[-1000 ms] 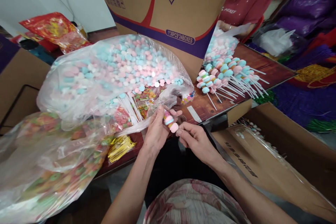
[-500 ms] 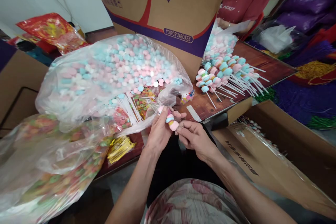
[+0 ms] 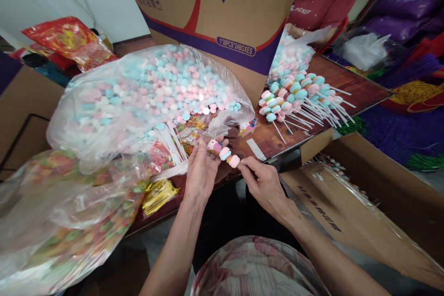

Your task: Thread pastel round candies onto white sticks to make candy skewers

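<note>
A marshmallow skewer (image 3: 234, 162) of pink, white and blue pieces with a yellow-orange layer lies between my hands. My right hand (image 3: 260, 178) is closed in a pinch at its lower right end; the stick there is mostly hidden by the fingers. My left hand (image 3: 203, 169) holds a small printed plastic wrapper (image 3: 215, 146) between thumb and fingers, at the skewer's upper left end. Whether the skewer's tip is inside the wrapper, I cannot tell. Near my left hand lie white sticks (image 3: 172, 143) and yellow-gold twist ties (image 3: 160, 196).
A big clear bag of pastel marshmallows (image 3: 149, 88) fills the table's left, with a bag of ring gummies (image 3: 79, 236) before it. Finished skewers (image 3: 301, 95) are piled right. A tall carton (image 3: 208, 23) stands behind; an open carton (image 3: 333, 212) sits lower right. A person in red (image 3: 322, 9) is opposite.
My hands have moved apart: the left slightly left, the right slightly right and up. More of the skewer and the printed wrapper shows between them.
</note>
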A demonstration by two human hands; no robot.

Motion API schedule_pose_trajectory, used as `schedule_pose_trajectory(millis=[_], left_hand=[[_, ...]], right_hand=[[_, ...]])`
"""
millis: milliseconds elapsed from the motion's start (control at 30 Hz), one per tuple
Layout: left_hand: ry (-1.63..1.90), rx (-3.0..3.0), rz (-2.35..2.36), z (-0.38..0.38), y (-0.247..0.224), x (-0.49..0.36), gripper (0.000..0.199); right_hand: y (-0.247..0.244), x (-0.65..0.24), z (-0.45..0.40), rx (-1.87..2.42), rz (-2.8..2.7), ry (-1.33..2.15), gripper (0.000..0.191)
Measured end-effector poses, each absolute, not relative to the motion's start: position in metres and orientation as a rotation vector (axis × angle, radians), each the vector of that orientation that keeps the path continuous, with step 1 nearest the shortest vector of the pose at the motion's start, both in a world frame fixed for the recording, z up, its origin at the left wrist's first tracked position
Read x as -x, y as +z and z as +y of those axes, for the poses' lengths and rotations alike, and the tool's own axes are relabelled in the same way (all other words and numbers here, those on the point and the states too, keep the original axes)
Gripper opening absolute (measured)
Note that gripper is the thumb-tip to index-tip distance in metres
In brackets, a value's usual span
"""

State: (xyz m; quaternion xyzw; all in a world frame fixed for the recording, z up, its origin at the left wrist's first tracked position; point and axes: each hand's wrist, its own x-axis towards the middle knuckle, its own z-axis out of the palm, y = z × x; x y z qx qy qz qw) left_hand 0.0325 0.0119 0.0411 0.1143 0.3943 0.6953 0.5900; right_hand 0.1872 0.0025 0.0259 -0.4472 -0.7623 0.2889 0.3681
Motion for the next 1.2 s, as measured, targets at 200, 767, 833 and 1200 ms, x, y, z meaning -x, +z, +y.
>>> schedule_pose_trajectory(millis=[200, 767, 833, 1200], left_hand=[[1.653, -0.362, 0.912, 0.009, 0.038, -0.027, 0.029], [1.748, -0.291, 1.04, 0.005, 0.024, -0.012, 0.024], [1.761, -0.278, 1.058, 0.006, 0.025, -0.011, 0.023], [1.922, -0.147, 0.965, 0.014, 0.03, -0.019, 0.02]], right_hand=[[0.029, -0.193, 0.004, 1.175, -1.846, 1.004, 0.021], [0.026, -0.19, 0.0, 1.151, -1.713, 1.289, 0.028], [0.026, -0.193, 0.0, 1.157, -1.737, 1.272, 0.028], [0.02, -0.209, 0.0, 1.045, -1.113, 1.547, 0.025]])
